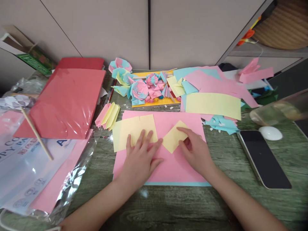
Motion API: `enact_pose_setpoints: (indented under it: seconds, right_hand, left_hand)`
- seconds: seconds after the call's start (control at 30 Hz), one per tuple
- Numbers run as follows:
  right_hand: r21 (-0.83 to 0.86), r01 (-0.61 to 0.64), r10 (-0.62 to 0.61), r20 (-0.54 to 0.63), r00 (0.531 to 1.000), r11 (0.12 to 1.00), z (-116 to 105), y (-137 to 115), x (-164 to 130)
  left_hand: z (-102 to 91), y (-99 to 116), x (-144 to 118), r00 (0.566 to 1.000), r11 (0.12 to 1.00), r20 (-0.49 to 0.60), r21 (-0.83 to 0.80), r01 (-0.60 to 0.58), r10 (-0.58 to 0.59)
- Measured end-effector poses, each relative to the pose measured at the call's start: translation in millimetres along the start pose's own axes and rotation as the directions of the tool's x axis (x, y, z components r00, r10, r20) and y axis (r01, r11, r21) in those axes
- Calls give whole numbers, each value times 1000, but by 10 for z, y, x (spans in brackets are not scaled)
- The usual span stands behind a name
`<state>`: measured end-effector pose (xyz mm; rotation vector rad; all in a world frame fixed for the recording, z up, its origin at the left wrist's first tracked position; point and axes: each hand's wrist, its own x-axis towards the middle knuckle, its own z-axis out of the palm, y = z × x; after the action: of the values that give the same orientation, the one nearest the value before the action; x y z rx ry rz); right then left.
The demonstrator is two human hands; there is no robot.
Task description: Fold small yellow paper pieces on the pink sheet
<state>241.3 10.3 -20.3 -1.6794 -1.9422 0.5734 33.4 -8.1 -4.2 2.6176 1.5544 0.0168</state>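
Observation:
A small square of yellow paper (172,139) lies turned like a diamond on a pink sheet (176,170). My right hand (196,150) has its thumb and index finger at the square's right side, the index tip on the paper. Fingers spread, my left hand (141,157) rests flat over a larger piece of yellow paper (124,126) and the pink sheet. Its index fingertip reaches the left corner of the small square. Beneath the pink sheet, a blue edge shows.
Folded paper flowers (139,89) sit at the back beside pink and yellow sheets (213,106). A phone (264,160), a white mouse (270,133) and a clear cup (276,109) stand right. Red folders (69,96), a plastic paper pack (31,173) and a wooden stick (36,133) lie left.

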Motion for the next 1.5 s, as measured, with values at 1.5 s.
enact_pose_setpoints:
  seconds: [1.5]
  right_hand:
    - [-160,43,4,284,959,986,-174,-44,-124]
  left_hand:
    - [4,163,-143,922,954,-293,-85,-289,253]
